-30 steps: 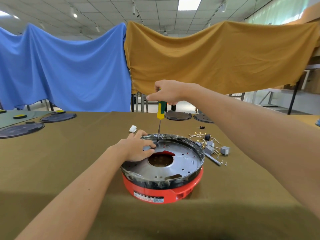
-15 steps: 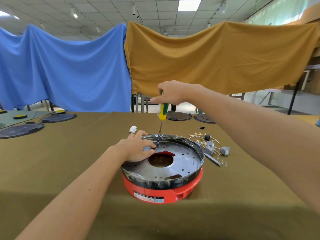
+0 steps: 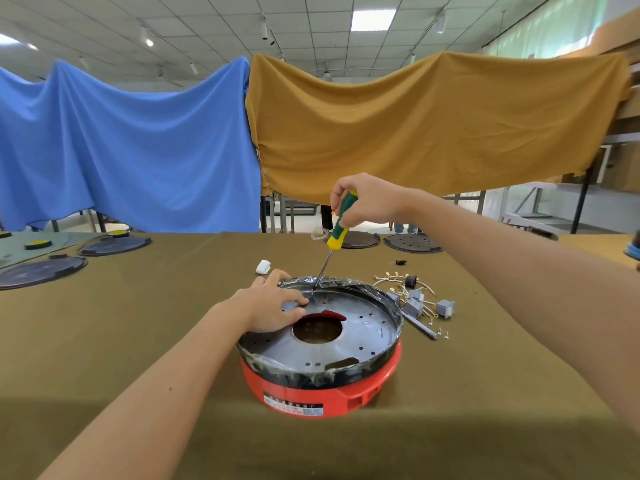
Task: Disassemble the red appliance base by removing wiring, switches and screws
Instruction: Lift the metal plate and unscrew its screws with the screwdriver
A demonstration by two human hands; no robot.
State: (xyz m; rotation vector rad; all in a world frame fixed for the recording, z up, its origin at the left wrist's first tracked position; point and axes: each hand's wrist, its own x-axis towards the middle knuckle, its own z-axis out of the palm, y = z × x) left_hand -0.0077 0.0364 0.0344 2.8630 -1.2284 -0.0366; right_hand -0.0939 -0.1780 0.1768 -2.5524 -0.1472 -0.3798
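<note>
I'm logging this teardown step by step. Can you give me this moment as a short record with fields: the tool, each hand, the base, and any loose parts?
tool: screwdriver, green and yellow handle, tilted, tip down on the metal plate
right hand: grips the screwdriver handle
left hand: rests on the plate's far left, fingers near the tip
base: red appliance base, on the olive table
loose parts: wires and grey switches right of the base; white piece behind it

Bright, even indoor light comes from a ceiling panel [image 3: 373, 19] at the upper middle of the frame. Shadows are soft. Wide-angle distortion curves the edges, and focus stays fairly sharp.
</note>
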